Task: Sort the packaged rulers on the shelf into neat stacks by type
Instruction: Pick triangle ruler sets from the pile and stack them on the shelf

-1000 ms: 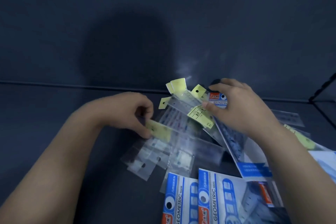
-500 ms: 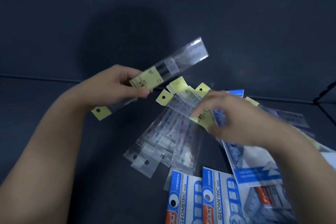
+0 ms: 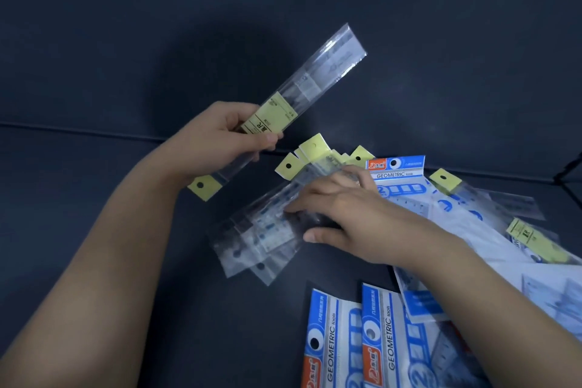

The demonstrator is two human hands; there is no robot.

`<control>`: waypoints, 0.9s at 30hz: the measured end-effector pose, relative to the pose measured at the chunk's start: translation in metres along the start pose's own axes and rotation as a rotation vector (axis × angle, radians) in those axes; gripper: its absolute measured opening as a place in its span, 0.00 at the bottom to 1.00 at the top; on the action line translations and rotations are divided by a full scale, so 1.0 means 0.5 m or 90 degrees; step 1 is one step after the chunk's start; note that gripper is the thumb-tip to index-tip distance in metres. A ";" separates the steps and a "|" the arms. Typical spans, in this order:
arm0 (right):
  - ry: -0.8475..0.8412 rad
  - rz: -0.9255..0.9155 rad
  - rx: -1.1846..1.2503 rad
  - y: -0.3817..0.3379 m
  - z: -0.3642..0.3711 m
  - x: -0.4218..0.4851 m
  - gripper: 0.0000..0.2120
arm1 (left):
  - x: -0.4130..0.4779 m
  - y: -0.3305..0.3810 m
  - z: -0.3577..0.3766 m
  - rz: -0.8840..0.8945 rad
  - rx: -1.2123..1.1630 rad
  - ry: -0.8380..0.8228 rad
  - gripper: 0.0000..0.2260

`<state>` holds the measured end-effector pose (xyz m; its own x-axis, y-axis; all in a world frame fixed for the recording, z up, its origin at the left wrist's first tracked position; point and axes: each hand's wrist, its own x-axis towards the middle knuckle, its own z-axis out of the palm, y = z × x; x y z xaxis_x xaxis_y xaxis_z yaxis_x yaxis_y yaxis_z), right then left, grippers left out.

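A long ruler in a clear plastic sleeve with a yellow paper label (image 3: 285, 110) is held above the dark shelf surface (image 3: 94, 214), its long axis slanting from the yellow hang tab up and away to the right. The left hand (image 3: 220, 142) grips it at the label, fingers curled round. Just below, the right hand (image 3: 346, 217) lies flat with straight fingers on a fanned pile of similar clear sleeves (image 3: 252, 242). It is the nearer hand to that pile. Blue-and-white "GEOMETRIC" packs (image 3: 333, 337) lie beside it.
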<state>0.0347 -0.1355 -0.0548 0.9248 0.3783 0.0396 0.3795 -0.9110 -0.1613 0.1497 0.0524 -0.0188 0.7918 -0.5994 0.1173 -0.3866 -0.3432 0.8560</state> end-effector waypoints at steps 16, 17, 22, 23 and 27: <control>-0.023 0.040 0.066 -0.010 0.006 0.032 0.15 | -0.003 0.011 0.011 0.006 -0.051 -0.021 0.03; -0.020 0.040 0.071 -0.012 0.006 0.032 0.14 | -0.002 0.010 0.011 0.003 -0.051 -0.023 0.03; -0.034 0.046 0.062 -0.028 0.002 0.028 0.09 | -0.002 0.012 0.011 0.000 -0.053 -0.030 0.04; -0.035 0.060 0.049 -0.030 -0.001 0.025 0.12 | -0.002 0.013 0.012 0.001 -0.052 -0.032 0.04; -0.056 0.129 -0.010 -0.032 -0.019 0.011 0.25 | -0.004 0.017 0.018 0.004 -0.044 -0.045 0.05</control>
<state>0.0340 -0.1204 -0.0425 0.9768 0.1997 -0.0775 0.1875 -0.9720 -0.1419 0.1404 0.0442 -0.0161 0.7528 -0.6523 0.0887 -0.3560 -0.2901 0.8883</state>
